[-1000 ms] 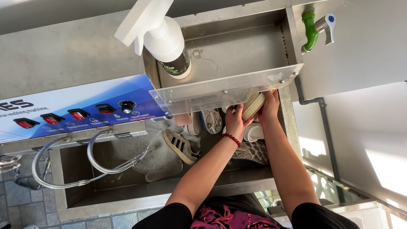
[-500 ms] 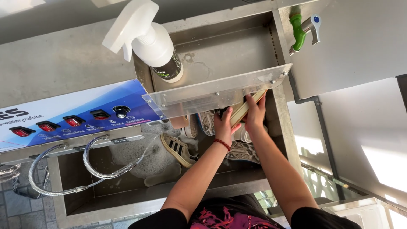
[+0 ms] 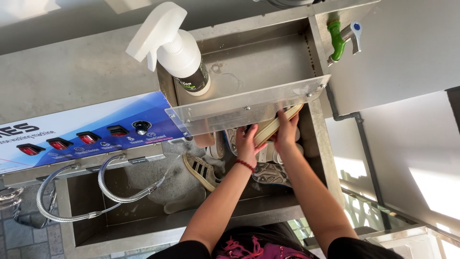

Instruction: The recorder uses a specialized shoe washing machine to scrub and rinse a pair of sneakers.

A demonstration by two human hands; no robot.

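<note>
A tan-soled shoe [image 3: 275, 123] is held sole-up at the right end of a steel wash trough [image 3: 191, 221], partly under a clear acrylic guard [image 3: 239, 109] fixed across the trough. The left hand [image 3: 247, 143] is closed on the near end of the shoe, fingers wrapped over the sole edge; a red bead bracelet [image 3: 245, 165] is worn at that wrist. The right hand [image 3: 286, 130] is closed on the shoe's right side, thumb on the sole. The far end of the shoe is hidden behind the guard.

Handling, as judged: the shoe is probably light when dry but heavier now if soaked. The rubber sole looks stiff enough to be gripped by its edges; the upper is likely soft and yielding. Foam is seen in the trough, so surfaces are judged slippery. A two-handed hold across the sole, heel and midfoot, is judged soundest.

Around it:
- A striped sneaker [image 3: 201, 169] lies in suds left of the hands.
- A grey mesh shoe [image 3: 272, 173] lies just below the wrists, with white shoes beside it.
- A white spray bottle [image 3: 177, 50] stands on the worktop [image 3: 72, 67] at the trough's back rim.
- A blue control panel [image 3: 81, 127] with red switches is mounted at left, a flexible metal hose [image 3: 110, 192] looping beneath.
- A green-handled tap [image 3: 342, 36] is set on the wall at upper right.
</note>
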